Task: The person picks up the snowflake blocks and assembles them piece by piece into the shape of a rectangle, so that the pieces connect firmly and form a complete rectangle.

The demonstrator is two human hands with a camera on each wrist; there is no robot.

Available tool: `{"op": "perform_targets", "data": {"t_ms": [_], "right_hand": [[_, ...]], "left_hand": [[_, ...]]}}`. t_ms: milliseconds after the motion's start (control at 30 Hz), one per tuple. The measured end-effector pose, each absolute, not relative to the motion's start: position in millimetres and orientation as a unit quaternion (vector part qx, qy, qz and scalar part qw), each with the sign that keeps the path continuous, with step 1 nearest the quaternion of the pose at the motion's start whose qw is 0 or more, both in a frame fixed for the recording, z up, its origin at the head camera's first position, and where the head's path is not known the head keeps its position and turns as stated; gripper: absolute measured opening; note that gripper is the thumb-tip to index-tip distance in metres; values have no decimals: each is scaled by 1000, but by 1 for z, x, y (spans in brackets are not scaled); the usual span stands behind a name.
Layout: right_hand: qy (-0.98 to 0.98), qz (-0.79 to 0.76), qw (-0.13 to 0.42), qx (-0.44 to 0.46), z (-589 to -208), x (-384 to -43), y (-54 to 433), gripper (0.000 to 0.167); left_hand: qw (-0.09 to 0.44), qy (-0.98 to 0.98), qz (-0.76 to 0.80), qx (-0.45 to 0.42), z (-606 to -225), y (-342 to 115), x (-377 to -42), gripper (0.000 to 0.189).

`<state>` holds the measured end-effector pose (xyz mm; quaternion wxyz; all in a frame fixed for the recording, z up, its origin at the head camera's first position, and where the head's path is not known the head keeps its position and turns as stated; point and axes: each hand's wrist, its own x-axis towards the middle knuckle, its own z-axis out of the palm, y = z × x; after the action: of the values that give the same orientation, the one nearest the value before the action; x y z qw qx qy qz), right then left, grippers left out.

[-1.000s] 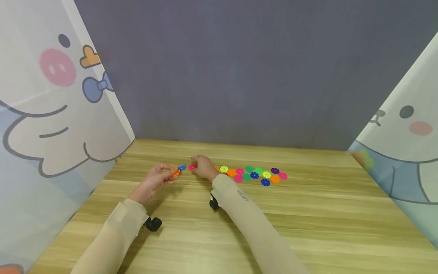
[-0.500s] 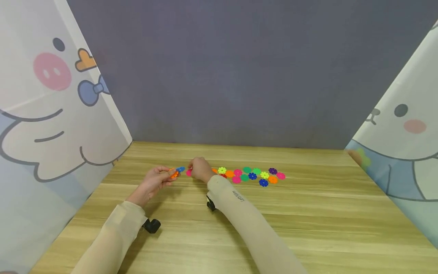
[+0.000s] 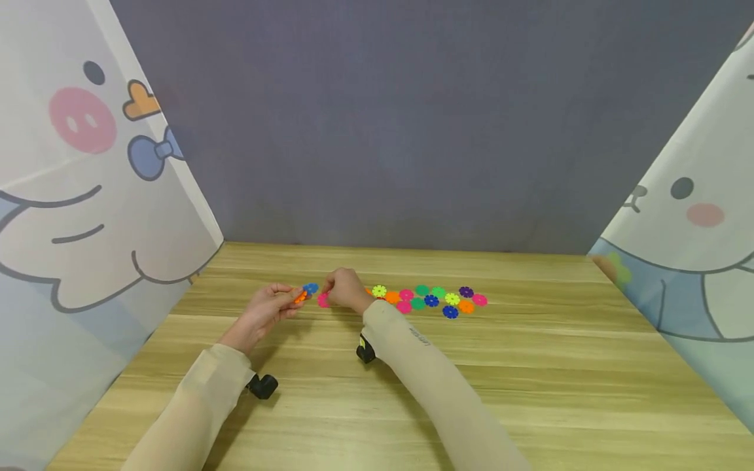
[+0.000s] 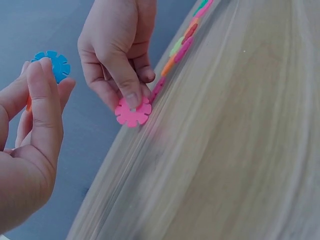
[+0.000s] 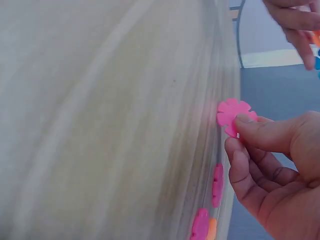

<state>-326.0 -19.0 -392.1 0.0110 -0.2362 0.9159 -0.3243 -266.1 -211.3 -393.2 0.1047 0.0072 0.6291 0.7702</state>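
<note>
In the head view my left hand (image 3: 266,313) grips an orange notched disc (image 3: 301,297) together with a blue notched disc (image 3: 311,288). The blue disc (image 4: 59,65) sticks out beyond the fingertips in the left wrist view, while the orange one is mostly hidden behind fingers. My right hand (image 3: 347,290) pinches a pink flower-shaped disc (image 5: 231,116) by its edge between thumb and curled fingers. This pink disc is held just to the right of the blue one and a little lower, apart from it.
Several loose notched discs in green, yellow, orange, pink, blue and purple lie on the wooden table (image 3: 377,405), right of my right hand, including a dark blue disc (image 3: 450,312). A grey panel (image 3: 377,131) stands behind, with printed cartoon sheets (image 3: 88,261) at the sides.
My right hand has brought the pink disc slightly left and down and turned it, so more of its face shows. The left hand keeps its grip on the orange and blue discs.
</note>
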Motion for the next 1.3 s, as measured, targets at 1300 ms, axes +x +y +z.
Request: {"op": "perform_targets", "data": {"t_ms": [1300], "right_hand": [[760, -630, 80, -135, -377, -298, 84, 17]], "left_hand": [[141, 660, 737, 44, -396, -171, -273, 50]]}}
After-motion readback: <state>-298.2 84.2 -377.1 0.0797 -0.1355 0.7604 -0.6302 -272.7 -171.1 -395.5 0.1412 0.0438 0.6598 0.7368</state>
